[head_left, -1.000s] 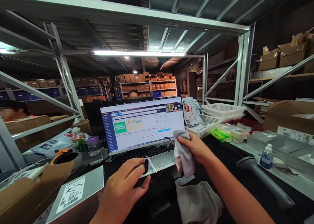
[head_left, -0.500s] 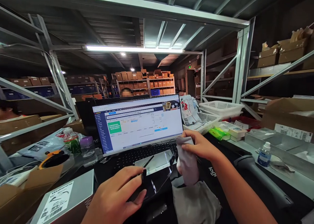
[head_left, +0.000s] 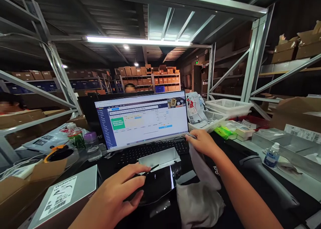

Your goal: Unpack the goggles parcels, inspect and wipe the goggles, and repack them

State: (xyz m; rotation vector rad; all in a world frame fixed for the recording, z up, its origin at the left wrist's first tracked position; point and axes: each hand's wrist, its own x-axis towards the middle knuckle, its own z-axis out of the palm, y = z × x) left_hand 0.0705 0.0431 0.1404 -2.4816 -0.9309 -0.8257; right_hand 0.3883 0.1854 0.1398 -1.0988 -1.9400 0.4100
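Right hand (head_left: 203,142) rose, cloth (head_left: 203,173) dangling; left hand (head_left: 117,197) holds glasses (head_left: 160,185), long axis left-right.

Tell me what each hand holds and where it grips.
Left hand grips a dark lens at its left edge. Right hand pinches a grey cloth by its upper end.

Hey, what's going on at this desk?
A person is working at a desk in a storeroom full of shelves and cartons. Their left hand grips a dark glossy piece, possibly a lens or visor, low over the desk. Their right hand pinches a grey cloth that hangs down into a heap. A small open box sits just behind, in front of the keyboard and a lit monitor.
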